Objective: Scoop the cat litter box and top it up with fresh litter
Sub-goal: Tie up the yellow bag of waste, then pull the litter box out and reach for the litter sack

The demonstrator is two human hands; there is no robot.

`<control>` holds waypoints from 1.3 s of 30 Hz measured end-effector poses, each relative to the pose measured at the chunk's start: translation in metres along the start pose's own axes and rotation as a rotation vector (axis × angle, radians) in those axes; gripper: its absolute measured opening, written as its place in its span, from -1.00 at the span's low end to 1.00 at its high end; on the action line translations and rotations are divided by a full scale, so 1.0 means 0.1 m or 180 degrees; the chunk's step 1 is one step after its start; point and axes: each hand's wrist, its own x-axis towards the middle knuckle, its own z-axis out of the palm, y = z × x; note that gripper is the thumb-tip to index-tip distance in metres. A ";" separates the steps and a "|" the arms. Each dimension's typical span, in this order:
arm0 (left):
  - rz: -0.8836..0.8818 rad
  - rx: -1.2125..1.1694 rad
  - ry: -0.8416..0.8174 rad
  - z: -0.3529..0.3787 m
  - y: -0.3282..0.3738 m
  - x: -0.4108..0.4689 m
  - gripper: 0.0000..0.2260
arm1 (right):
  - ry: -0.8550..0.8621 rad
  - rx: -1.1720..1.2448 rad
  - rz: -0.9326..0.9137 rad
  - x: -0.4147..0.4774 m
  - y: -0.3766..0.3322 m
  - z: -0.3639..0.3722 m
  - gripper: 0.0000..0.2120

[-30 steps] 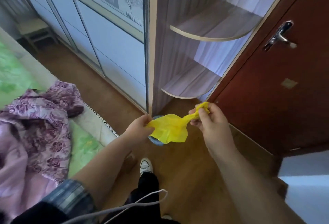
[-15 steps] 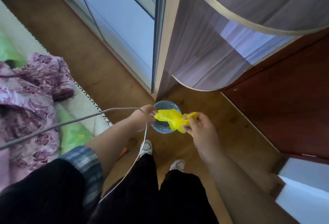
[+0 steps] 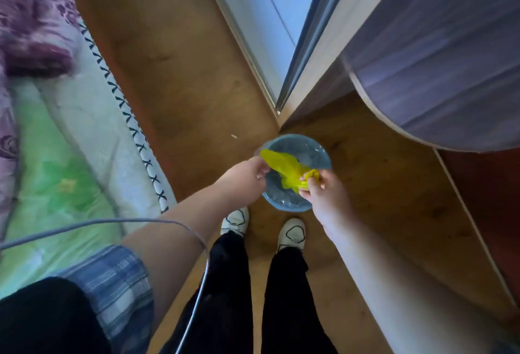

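A crumpled yellow plastic bag (image 3: 284,169) is stretched between both my hands above a small round blue bin (image 3: 292,204) lined with clear plastic, standing on the wooden floor just ahead of my feet. My left hand (image 3: 247,177) pinches the bag's left end over the bin's left rim. At the bin's right side my right hand (image 3: 320,187) grips the bunched right end. No litter box or scoop is in sight.
A bed with a green sheet (image 3: 56,190) and a purple floral blanket (image 3: 31,30) lies to the left. A wardrobe with sliding doors (image 3: 264,24) and a rounded shelf (image 3: 439,78) stands right behind the bin. A grey cable (image 3: 194,283) hangs across my left arm.
My view has tilted down until it looks straight at the floor. Both hands have lowered with the yellow bag, which now hangs right over the blue bin.
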 end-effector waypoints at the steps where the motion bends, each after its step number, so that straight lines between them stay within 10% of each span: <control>1: -0.0038 0.0025 -0.0042 0.13 -0.11 0.15 -0.69 | -0.0064 -0.0093 0.0030 0.21 0.15 0.08 -0.80; 9: -0.0201 0.0506 -0.0223 0.84 -0.66 0.85 -0.61 | -0.0148 -0.1123 0.0340 1.29 1.12 0.31 -0.69; 17: -0.0286 0.1325 -0.0251 0.53 -0.40 0.33 -0.62 | -0.0273 -0.1160 0.0249 0.65 0.64 -0.01 -0.60; 39: -0.0286 0.0570 0.2555 -1.60 1.28 -4.14 -0.48 | -0.0814 -0.3154 -0.3446 -3.57 -2.96 -0.68 -0.49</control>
